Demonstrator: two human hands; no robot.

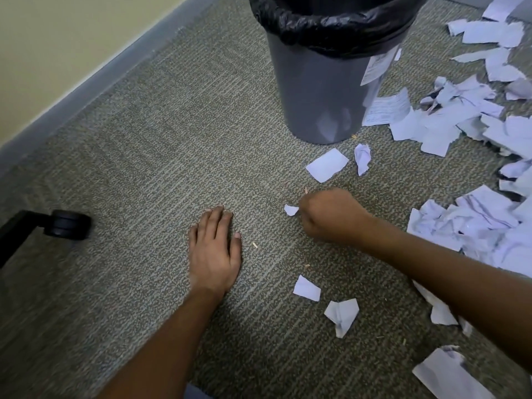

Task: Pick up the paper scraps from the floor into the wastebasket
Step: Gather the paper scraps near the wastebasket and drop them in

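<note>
A grey wastebasket (322,90) lined with a black bag stands on the carpet at the top centre. My right hand (331,216) is closed in front of it, pinching a small white paper scrap (291,210) at its fingertips. My left hand (214,251) lies flat on the carpet, palm down, fingers together, holding nothing. Loose scraps lie near: a flat piece (326,165) and a crumpled one (362,158) just before the basket, two more (307,288) (342,313) below my right hand. A large heap of torn paper (466,122) spreads along the right.
A black chair caster (67,225) on its leg sits at the left. A grey baseboard (95,79) and cream wall run diagonally across the upper left. More torn paper (449,375) lies at the lower right. Bare carpet fills the left and middle.
</note>
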